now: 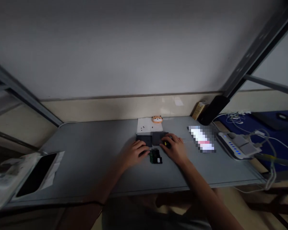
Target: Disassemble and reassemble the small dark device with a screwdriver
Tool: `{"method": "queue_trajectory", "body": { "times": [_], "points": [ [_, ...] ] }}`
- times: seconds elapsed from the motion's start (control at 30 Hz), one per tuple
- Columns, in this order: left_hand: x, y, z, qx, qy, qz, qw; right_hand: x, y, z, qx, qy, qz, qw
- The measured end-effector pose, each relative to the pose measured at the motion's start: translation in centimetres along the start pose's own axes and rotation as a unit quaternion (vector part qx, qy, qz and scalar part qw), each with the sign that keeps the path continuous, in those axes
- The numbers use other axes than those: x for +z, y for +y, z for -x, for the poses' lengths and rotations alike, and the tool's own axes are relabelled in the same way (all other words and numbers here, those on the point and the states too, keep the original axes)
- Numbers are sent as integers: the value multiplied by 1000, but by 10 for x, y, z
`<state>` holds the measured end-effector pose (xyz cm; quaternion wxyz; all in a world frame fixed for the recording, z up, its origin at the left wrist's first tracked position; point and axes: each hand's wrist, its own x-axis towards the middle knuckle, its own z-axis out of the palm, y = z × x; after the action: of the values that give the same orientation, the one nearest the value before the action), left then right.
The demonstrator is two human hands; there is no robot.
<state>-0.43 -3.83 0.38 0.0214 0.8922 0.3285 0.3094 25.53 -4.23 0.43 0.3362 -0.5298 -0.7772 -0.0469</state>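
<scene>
My left hand [135, 153] has its fingers bent together at the lower left edge of a dark shallow case half [144, 140]; what lies between them, if anything, I cannot make out. A green and black circuit board [156, 156] with a small white label lies just to its right. My right hand [175, 147] is closed round a black-and-yellow handle, apparently a screwdriver [166, 143], mostly hidden by the fingers. Its fingertips are at the right side of a flat dark grey panel [158, 138], which lies against the case half.
Behind the case parts, white paper [144, 124] carries several tiny dark pieces, with an orange animal-faced item [157, 119] at its corner. To the right are a lit, pixelated screen [201, 139] and a power strip [235, 145] with cables. A black tablet-like slab [37, 174] lies left.
</scene>
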Motion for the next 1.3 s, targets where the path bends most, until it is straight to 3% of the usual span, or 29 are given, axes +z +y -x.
{"method": "queue_trajectory", "body": {
  "times": [0.17,0.27,0.4,0.53,0.8,1.3],
  "points": [
    [3,-15,1,-175,110,9,978,0,2,0,6,-5,-6,1000],
    [8,-20,0,-254,83,18,963,1,2,0,13,-5,-7,1000],
    [8,-18,-2,-293,29,39,955,2,2,0,10,2,-9,1000],
    [3,-17,-2,-292,15,45,955,1,4,0,5,3,-13,1000],
    [-13,-32,11,-201,-62,66,975,-3,6,0,15,0,-5,1000],
    [-10,-40,12,-186,-58,39,980,2,-3,1,10,-13,1,1000]
  ]
}}
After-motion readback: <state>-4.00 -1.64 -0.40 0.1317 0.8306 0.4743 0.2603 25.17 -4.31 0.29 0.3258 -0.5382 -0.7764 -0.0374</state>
